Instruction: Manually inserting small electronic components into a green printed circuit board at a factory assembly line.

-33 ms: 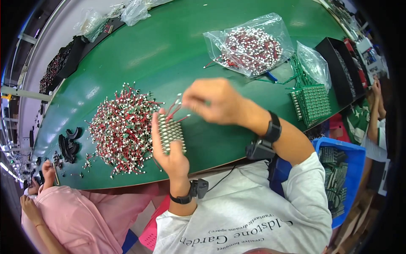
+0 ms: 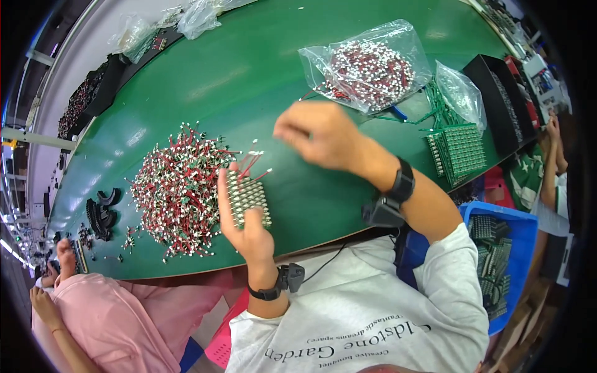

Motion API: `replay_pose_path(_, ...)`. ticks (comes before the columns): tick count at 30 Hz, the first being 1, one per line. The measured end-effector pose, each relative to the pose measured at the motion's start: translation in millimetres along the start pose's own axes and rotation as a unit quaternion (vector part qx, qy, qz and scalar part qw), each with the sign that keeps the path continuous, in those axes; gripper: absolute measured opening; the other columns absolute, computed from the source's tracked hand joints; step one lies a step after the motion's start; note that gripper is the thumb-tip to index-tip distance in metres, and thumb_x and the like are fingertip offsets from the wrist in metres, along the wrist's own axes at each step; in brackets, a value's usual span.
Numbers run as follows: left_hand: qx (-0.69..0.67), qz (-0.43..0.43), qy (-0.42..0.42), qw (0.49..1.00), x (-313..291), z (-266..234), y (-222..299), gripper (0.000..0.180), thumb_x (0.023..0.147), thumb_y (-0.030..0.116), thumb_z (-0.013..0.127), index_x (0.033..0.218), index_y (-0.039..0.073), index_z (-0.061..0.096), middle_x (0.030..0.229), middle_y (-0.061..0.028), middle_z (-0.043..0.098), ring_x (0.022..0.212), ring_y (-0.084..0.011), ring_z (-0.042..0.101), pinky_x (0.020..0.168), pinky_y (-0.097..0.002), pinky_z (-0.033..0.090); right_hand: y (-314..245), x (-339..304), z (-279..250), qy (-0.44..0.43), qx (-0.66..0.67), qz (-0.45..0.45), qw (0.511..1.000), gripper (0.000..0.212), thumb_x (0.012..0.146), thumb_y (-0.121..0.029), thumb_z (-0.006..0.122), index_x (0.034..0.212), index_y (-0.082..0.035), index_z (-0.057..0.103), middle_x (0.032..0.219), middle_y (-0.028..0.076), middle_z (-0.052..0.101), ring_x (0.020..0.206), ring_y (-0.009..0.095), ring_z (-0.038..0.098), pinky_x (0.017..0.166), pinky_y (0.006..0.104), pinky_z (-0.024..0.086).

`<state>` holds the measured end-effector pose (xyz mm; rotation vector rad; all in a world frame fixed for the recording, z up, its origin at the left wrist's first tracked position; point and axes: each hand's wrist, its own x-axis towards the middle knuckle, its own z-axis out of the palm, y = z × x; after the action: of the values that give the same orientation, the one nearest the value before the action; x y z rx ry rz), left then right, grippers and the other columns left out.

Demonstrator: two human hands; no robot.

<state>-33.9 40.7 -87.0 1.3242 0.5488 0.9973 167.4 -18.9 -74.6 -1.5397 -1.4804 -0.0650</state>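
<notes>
My left hand (image 2: 249, 239) grips a small circuit-board panel (image 2: 247, 200) covered in rows of pale components, thumb on its face and fingers along its left edge. Red wires with white plugs (image 2: 252, 165) stick out from the panel's far edge. My right hand (image 2: 320, 133) hovers to the right of these wires, apart from them. Its fingers are pinched together and slightly blurred; anything between the tips is too small to make out. Left of the panel lies a large heap of short red wire leads with white connectors and bits of green (image 2: 177, 193).
A clear bag of red-and-white wire leads (image 2: 373, 71) lies at the far side. Stacked green panels (image 2: 457, 152) stand right, beside a black tray (image 2: 500, 102). A blue bin of boards (image 2: 528, 248) sits below the table edge. A person in pink (image 2: 118, 311) is at left.
My right hand has drawn slightly up and away from the wires. My left hand and the panel have shifted a little to the left.
</notes>
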Motion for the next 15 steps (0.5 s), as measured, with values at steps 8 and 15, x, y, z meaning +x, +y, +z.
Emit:
replay_pose_path(8, -0.045, -0.043, -0.005, 0.998, 0, -8, 5, 0.081, 0.068, -0.011, 0.035, 0.148, -0.008, 0.031, 0.139, -0.024, 0.05, 0.125, -0.0281, 0.055, 0.103, -0.0395, 0.046, 52, 7, -6, -0.011, -0.37, 0.033, 0.928, 0.012, 0.077, -0.009, 0.071, 0.089, -0.009, 0.069, 0.091, 0.005, 0.057, 0.094, 0.024, 0.057, 0.068, 0.0386, 0.052)
replay_pose_path(15, -0.127, -0.077, 0.031, 0.988, 1, -9, 14, 0.079, 0.07, -0.009, 0.037, 0.149, -0.006, 0.03, 0.136, -0.0235, 0.052, 0.12, -0.0279, 0.057, 0.101, -0.0395, 0.048, 3, 9, -7, 0.092, 0.033, 0.03, 0.995, 0.007, 0.087, -0.002, 0.063, 0.094, -0.002, 0.062, 0.081, 0.01, 0.064, 0.07, 0.023, 0.059, 0.06, 0.0339, 0.047)
